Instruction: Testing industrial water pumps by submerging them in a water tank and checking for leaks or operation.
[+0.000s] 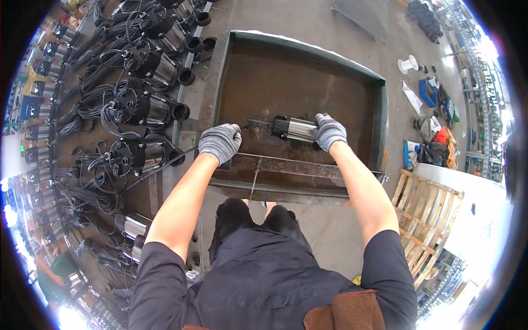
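Note:
A submersible pump (300,130) with a silver cylindrical body and black end lies on its side in a tank (220,82) of brown water. My right hand (330,133), in a grey knit glove, is closed round the pump's right end. At the tank's near left edge, my left hand (221,143), gloved alike, makes a fist round a dark cable (165,168). The cable stretches down and left from that fist toward the floor. A thin dark line runs left from the pump's black end; whether it joins the held cable cannot be seen.
Several similar pumps (146,107) with coiled cables stand along the left. A metal bar (291,165) crosses the tank's near side. To the right are a wooden pallet (426,220), a blue bin (428,93) and a white spool (407,64). Another person (55,275) is at far lower left.

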